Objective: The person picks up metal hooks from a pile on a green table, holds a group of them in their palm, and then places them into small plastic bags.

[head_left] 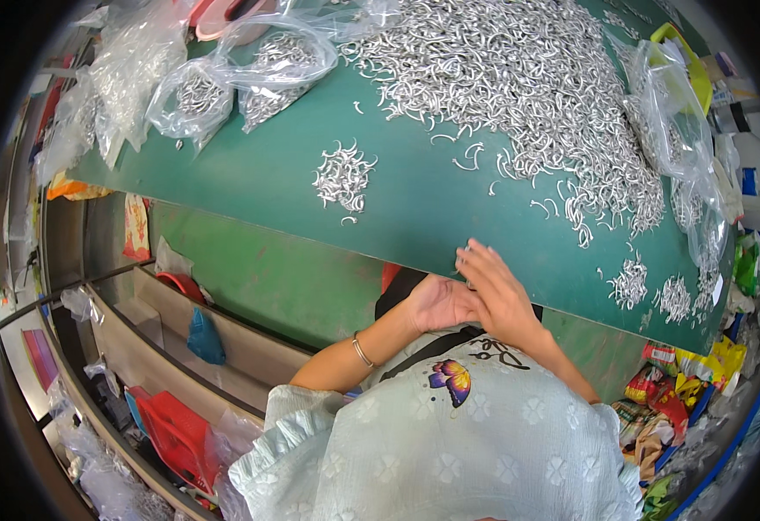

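Note:
Close together at the table's front edge are my two hands. My left hand (440, 302) is turned palm up and slightly cupped, its palm bare and its fingertips hidden behind the other hand. My right hand (503, 293) lies against it with fingers stretched out; a tiny grey glint shows by its fingers, too small to name. On the green table (414, 217), a small pile of curved silver metal pieces (343, 178) sits left of my hands. A far larger heap of the same pieces (510, 78) spreads across the back and right.
Clear plastic bags of metal pieces (280, 74) stand at the back left. Small piles (630, 285) lie near the right front corner, beside another plastic bag (697, 200). A yellow-green container (688, 65) is at the far right. Shelving with a red basket (176, 434) stands lower left.

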